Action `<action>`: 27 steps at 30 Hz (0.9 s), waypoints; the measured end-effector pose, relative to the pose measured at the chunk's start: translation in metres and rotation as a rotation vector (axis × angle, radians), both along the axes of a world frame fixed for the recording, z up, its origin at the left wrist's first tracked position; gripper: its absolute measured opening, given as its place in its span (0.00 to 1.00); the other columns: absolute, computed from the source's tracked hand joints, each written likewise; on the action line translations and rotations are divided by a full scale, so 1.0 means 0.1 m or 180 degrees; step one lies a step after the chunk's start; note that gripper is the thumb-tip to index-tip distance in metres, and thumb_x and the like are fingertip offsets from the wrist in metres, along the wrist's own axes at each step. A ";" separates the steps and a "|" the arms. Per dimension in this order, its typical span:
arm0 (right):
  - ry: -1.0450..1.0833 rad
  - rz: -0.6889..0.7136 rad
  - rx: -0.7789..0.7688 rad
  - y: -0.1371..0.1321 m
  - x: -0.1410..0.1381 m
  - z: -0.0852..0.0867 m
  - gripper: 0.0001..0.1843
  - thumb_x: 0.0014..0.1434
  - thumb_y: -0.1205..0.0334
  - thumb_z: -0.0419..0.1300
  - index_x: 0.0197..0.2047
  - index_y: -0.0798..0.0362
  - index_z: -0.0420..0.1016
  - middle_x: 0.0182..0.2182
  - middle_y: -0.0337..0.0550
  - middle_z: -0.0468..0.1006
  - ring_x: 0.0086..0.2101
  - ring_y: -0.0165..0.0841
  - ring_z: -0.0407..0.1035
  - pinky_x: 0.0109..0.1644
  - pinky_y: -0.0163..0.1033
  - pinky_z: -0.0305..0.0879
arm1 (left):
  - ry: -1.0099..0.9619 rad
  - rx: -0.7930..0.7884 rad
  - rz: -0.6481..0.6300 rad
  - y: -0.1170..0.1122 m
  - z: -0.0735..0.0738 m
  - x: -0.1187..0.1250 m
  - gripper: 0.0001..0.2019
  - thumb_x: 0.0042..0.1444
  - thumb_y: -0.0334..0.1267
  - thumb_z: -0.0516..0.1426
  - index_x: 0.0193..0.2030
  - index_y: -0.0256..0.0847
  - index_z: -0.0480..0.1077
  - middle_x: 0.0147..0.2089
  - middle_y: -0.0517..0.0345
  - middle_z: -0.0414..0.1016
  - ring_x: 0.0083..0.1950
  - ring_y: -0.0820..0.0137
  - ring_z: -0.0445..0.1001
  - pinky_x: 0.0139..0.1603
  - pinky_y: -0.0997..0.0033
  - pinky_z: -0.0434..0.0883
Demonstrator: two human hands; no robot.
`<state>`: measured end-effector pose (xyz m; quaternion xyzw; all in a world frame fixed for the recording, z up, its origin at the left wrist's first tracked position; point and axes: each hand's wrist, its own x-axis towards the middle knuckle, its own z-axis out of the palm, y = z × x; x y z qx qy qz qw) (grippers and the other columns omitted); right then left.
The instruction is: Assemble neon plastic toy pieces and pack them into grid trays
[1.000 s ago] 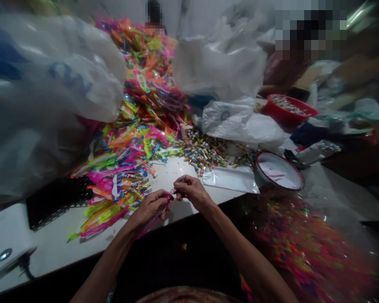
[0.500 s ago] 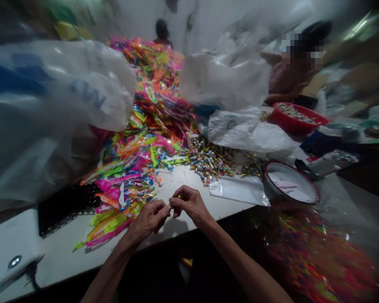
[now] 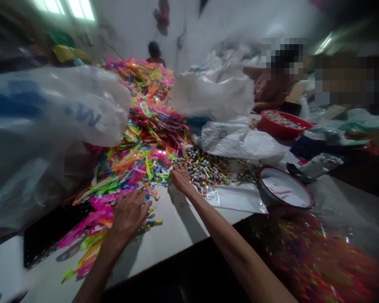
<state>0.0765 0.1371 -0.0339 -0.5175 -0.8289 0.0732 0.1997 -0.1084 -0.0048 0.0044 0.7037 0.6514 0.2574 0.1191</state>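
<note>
My left hand [image 3: 130, 214] lies palm down over the near pile of brightly coloured plastic pieces [image 3: 104, 202], its thumb apart from the fingers. Just right of it, a small yellow-and-blue printed tube [image 3: 154, 222] lies on the white table [image 3: 167, 244]. My right hand [image 3: 180, 177] reaches farther out, where the plastic pieces meet a heap of small printed tubes [image 3: 208, 168]. Its fingers are bent a little and look apart. The fingertips touch or hover at the heap's left edge; whether anything is under them is hidden.
Large plastic bags [image 3: 57, 113] bulge at the left. A clear flat bag [image 3: 236, 198] and a red-rimmed white basin [image 3: 286, 187] stand right. Behind are a red bowl [image 3: 282, 124] of small pieces and a person [image 3: 268, 90]. A black perforated tray [image 3: 50, 233] lies left.
My hands were together near the table's front, fingers pinched around something small. They have parted: the left moved left onto the plastic pieces, the right forward to the tube heap. The view has shifted.
</note>
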 end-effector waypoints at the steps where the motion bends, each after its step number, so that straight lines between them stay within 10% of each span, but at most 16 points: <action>1: -0.0058 0.0035 0.0046 -0.06 0.00 -0.01 0.12 0.57 0.75 0.52 0.29 0.56 0.74 0.37 0.50 0.75 0.51 0.42 0.58 0.57 0.51 0.46 | 0.0150 -0.0064 -0.0114 0.04 -0.02 0.15 0.10 0.56 0.40 0.51 0.42 0.44 0.70 0.50 0.49 0.72 0.53 0.55 0.66 0.57 0.53 0.54; 7: -0.0490 0.0172 0.0571 -0.73 0.20 -0.07 0.12 0.63 0.68 0.48 0.44 0.53 0.71 0.35 0.47 0.74 0.38 0.38 0.64 0.43 0.42 0.58 | 0.0416 0.0240 -0.0063 0.27 0.01 0.62 0.19 0.59 0.43 0.47 0.53 0.36 0.65 0.56 0.39 0.66 0.57 0.52 0.62 0.55 0.54 0.57; 13: 0.0086 0.0667 0.0808 -1.14 0.48 -0.23 0.11 0.60 0.69 0.50 0.43 0.57 0.71 0.39 0.50 0.74 0.41 0.37 0.65 0.45 0.42 0.62 | -0.0679 -0.1069 -0.1484 0.34 -0.08 0.67 0.15 0.54 0.47 0.54 0.43 0.44 0.72 0.26 0.58 0.72 0.31 0.65 0.69 0.39 0.66 0.63; 17: -0.0130 0.0251 0.0803 -1.08 0.69 -0.11 0.19 0.58 0.73 0.48 0.53 0.57 0.65 0.53 0.56 0.66 0.54 0.41 0.57 0.55 0.49 0.56 | -0.1821 -0.1345 -0.1006 0.20 -0.27 0.81 0.22 0.47 0.49 0.57 0.46 0.39 0.70 0.21 0.63 0.67 0.23 0.70 0.65 0.24 0.74 0.61; 22: -0.0762 -0.0807 -0.0729 -0.76 0.99 0.06 0.14 0.56 0.63 0.53 0.46 0.56 0.69 0.45 0.51 0.72 0.42 0.40 0.67 0.45 0.45 0.64 | -0.3028 -0.2283 0.0164 0.02 -0.47 0.98 0.21 0.36 0.49 0.63 0.36 0.42 0.65 0.24 0.57 0.74 0.22 0.61 0.73 0.18 0.68 0.67; 27: -0.0563 -0.1263 -0.0903 -0.58 0.97 0.02 0.14 0.55 0.65 0.53 0.45 0.56 0.69 0.51 0.51 0.68 0.47 0.39 0.66 0.51 0.47 0.58 | -0.4018 -0.2421 0.0300 -0.07 -0.37 1.13 0.28 0.33 0.44 0.66 0.41 0.41 0.62 0.25 0.59 0.75 0.26 0.62 0.75 0.25 0.68 0.71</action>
